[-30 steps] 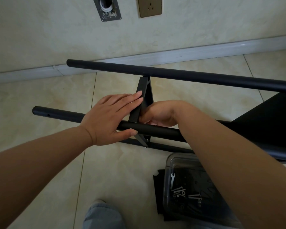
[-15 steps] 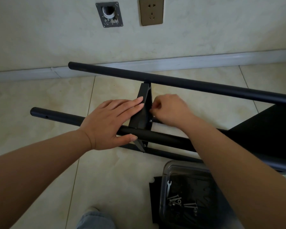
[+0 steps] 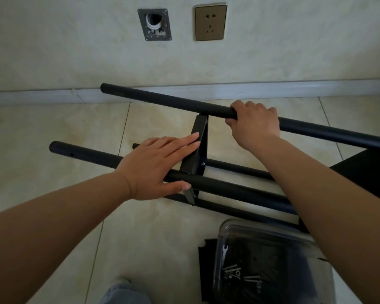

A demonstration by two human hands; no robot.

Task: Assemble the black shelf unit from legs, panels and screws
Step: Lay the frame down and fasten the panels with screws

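Note:
The black shelf unit lies on its side on the tiled floor. An upper leg tube [image 3: 162,99] runs from left to right. A nearer leg tube [image 3: 92,153] lies below it, and a narrow black panel [image 3: 199,137] stands on edge between them. My left hand [image 3: 156,165] rests on the nearer tube, straight fingers pressed against the panel, thumb under the tube. My right hand [image 3: 253,121] grips the upper tube just right of the panel. A small screw [image 3: 203,163] shows in the panel's lower corner. Another black panel [image 3: 364,172] sits at the right.
A clear plastic box [image 3: 270,266] at the bottom right holds several screws and a small wrench [image 3: 224,252], on a black sheet [image 3: 206,270]. The wall with a socket [image 3: 210,23], an open wall box [image 3: 155,25] and a skirting board [image 3: 42,95] is close behind. My knee [image 3: 123,292] shows below.
My right hand has left the panel's lower corner, risen and closed round the upper tube. My left hand has stayed on the nearer tube and panel.

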